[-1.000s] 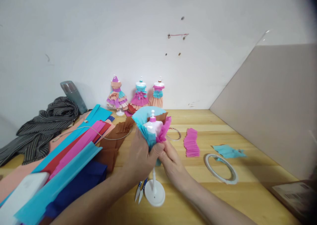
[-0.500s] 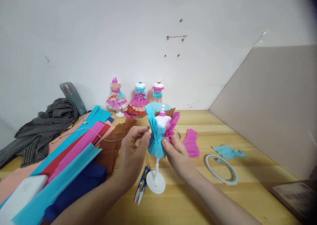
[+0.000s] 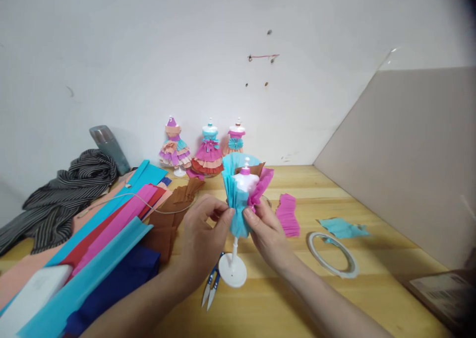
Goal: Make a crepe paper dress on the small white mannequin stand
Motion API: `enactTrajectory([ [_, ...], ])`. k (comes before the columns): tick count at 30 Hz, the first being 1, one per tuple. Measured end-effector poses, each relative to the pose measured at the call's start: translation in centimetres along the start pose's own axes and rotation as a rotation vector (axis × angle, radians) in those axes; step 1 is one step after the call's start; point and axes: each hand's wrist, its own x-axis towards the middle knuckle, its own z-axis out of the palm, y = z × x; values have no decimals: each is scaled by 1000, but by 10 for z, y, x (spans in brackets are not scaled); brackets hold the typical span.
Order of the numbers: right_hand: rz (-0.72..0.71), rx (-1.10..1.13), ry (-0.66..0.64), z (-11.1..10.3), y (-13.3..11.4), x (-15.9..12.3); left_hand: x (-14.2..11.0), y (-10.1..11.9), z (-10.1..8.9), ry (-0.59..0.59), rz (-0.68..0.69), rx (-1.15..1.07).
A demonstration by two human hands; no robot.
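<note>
A small white dress form on a round-based stand is wrapped in blue crepe paper. The blue paper fans up at the back and left, with a brown piece behind the neck and a pink piece flaring on the right. My left hand pinches the left edge of the blue paper at the waist between thumb and fingers. Gripping the waist from the right, my right hand has its thumb pressed on the front of the paper. Blue-handled thread snips lie beside the base, partly behind my left hand.
Several coloured paper sheets, a white box-like object and a striped cloth fill the left. Dressed forms stand by the wall. To the right are a pink strip, a blue scrap and a tape roll.
Both hands were together around the waist; my left hand let go and moved left, then came back to pinch the blue paper. The form shifted slightly; my right hand kept its hold.
</note>
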Motion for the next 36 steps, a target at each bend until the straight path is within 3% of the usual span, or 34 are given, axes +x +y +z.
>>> enactTrajectory([
  [9,-5,15,5,2,-2,-1,-2,-4,3,128,243,120],
  [16,-16,-9,0,2,1,-2,0,-5,2,83,241,162],
  [25,-14,-5,-1,1,2,-2,0,1,-1,-33,172,-51],
  [33,-13,70,22,1,5,-3,2,-7,1,-39,150,41],
  [36,-22,110,24,0,6,-3,0,-7,2,36,112,71],
])
